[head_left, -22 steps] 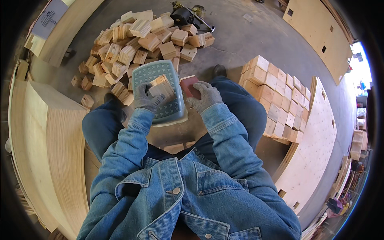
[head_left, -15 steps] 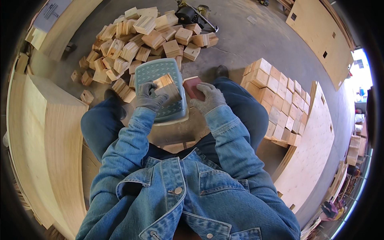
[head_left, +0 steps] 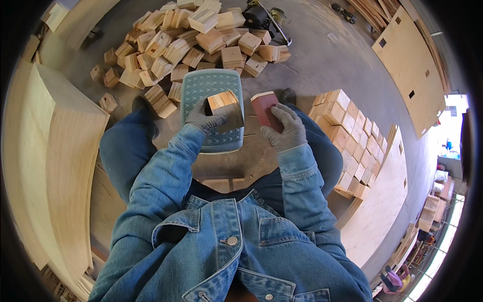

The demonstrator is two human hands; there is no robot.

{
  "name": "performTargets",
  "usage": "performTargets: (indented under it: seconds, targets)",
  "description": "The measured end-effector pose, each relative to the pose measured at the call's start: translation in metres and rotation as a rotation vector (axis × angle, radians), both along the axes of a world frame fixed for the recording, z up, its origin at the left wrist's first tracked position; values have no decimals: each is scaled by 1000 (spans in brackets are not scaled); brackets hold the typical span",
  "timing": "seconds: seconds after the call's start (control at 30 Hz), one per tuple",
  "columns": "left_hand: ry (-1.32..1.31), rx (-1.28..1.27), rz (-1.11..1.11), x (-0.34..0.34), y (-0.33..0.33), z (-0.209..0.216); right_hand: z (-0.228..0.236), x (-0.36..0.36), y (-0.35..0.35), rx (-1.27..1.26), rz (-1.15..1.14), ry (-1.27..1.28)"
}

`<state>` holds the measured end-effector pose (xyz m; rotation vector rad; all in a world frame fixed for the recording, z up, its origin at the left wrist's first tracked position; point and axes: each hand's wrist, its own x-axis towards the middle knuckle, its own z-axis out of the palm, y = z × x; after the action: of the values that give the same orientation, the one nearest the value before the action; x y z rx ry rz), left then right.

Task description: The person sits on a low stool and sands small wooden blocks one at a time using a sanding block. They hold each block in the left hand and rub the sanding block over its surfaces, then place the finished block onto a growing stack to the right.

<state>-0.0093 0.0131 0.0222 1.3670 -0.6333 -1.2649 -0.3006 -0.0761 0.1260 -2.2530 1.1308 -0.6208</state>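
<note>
Both hands wear grey gloves. My left hand (head_left: 205, 119) is closed around a plywood block (head_left: 226, 108), tilted above a blue-green plastic step stool (head_left: 193, 83) that stands between my knees. The layered edge of the block faces up. In my right hand (head_left: 289, 128) is a reddish-brown sanding block (head_left: 265, 109), with a pale wooden edge at its top. A gap separates it from the plywood block. My right fingers lie over its right side and hide part of it.
Ahead lies a loose heap of wood blocks (head_left: 211, 40), with a black tool (head_left: 256, 17) at its right. Neatly stacked blocks (head_left: 354, 136) stand by my right knee, beside a plywood panel (head_left: 387, 186). A tall plywood stack (head_left: 70, 176) borders my left.
My right hand has drawn the sanding block to the right, away from the plywood block. My left hand still grips its block, now turned slightly. The whole view has shifted.
</note>
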Motion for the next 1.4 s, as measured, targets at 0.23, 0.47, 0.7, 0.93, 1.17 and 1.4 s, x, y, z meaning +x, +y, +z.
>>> performTargets:
  seconds: [0.23,0.47,0.7,0.93,1.17,1.4]
  targets:
    - [-14,-72,-97,10,-5,3,34,7,-19,-260,299,51]
    - [-33,8,-76,8,-9,6,32,22,-30,-339,390,135]
    - [-7,56,-95,13,-11,-1,23,34,-34,-350,389,144]
    - [-10,75,-103,10,-13,17,35,38,-29,-318,326,215]
    - [-84,-7,-185,-5,-11,15,42,54,-35,-252,188,320]
    - [12,-31,-198,0,-15,5,58,37,-32,-270,277,171]
